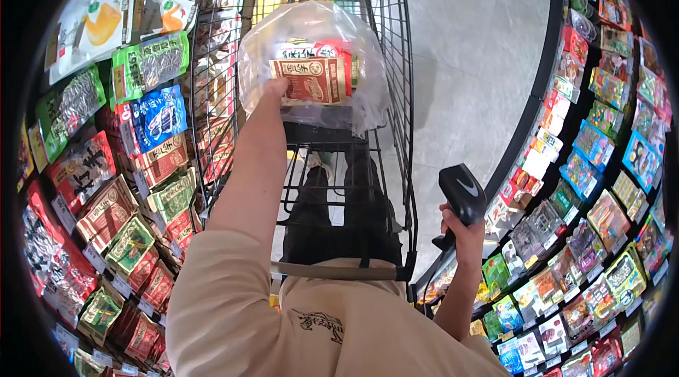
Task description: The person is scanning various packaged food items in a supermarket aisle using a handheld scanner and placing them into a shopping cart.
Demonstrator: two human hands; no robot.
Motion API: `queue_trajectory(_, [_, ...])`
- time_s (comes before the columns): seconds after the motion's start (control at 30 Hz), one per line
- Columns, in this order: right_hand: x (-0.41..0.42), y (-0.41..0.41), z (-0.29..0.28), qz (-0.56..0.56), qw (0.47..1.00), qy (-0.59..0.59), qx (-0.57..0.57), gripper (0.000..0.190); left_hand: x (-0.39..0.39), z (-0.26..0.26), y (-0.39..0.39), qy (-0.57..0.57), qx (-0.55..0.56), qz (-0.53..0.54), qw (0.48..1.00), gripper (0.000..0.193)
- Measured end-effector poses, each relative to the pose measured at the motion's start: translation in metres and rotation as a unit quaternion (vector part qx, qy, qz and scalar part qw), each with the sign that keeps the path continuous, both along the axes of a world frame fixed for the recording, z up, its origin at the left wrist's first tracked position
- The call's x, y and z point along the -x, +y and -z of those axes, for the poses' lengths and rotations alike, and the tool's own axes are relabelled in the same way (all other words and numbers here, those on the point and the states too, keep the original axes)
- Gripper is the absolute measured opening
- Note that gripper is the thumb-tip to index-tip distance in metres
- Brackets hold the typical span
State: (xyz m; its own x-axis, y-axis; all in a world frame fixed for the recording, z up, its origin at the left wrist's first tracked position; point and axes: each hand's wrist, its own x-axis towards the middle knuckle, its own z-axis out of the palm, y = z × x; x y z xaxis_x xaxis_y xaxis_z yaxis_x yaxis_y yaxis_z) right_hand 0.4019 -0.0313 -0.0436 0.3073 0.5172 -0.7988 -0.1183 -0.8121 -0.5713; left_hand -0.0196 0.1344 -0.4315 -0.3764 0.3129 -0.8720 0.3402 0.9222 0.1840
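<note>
My left hand (pixel 279 88) grips the left edge of a brown and cream snack packet (pixel 312 81), held flat over the mouth of a clear plastic bag (pixel 371 58). Other packets, one red (pixel 347 61), lie in the bag just beyond it. The bag stands in a black wire shopping cart (pixel 408 90). My fingers on the packet's underside are hidden. Out to the right, beside the cart, my right hand (pixel 460 228) is closed around the handle of a black handheld barcode scanner (pixel 462 194), its head pointing up and forward. A cable hangs from it.
The cart's handlebar (pixel 339 272) crosses in front of my waist. Close on the left stand shelves of bagged snacks (pixel 159 112) with price tags. Curving along the right are more shelves of colourful packets (pixel 589 143). Grey tiled floor (pixel 477 58) lies between the cart and the right shelves.
</note>
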Motion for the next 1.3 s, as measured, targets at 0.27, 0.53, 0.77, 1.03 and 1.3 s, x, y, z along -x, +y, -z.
queue_trajectory(0.27, [0.011,-0.015,0.013,-0.008,1.0,0.026,-0.001,0.028,0.054,0.048,-0.007,0.1,-0.11,0.092,0.985,0.032])
queue_trajectory(0.53, [0.018,-0.032,0.0,0.008,1.0,0.0,-0.016,0.026,0.061,0.008,0.002,0.088,0.0,0.262,0.961,0.034])
queue_trajectory(0.77, [0.024,-0.072,-0.04,0.047,0.994,-0.03,-0.09,0.032,0.015,-0.136,0.025,-0.216,0.014,0.127,0.968,0.022])
queue_trajectory(1.03, [0.07,-0.12,-0.11,0.075,0.966,-0.057,-0.242,0.032,-0.046,-0.32,0.0,-0.23,-0.247,0.306,0.89,0.024])
queue_trajectory(1.3, [0.168,-0.13,-0.175,0.001,0.914,0.048,-0.403,0.04,0.022,-0.489,-0.124,-0.463,-0.432,0.054,0.773,0.026])
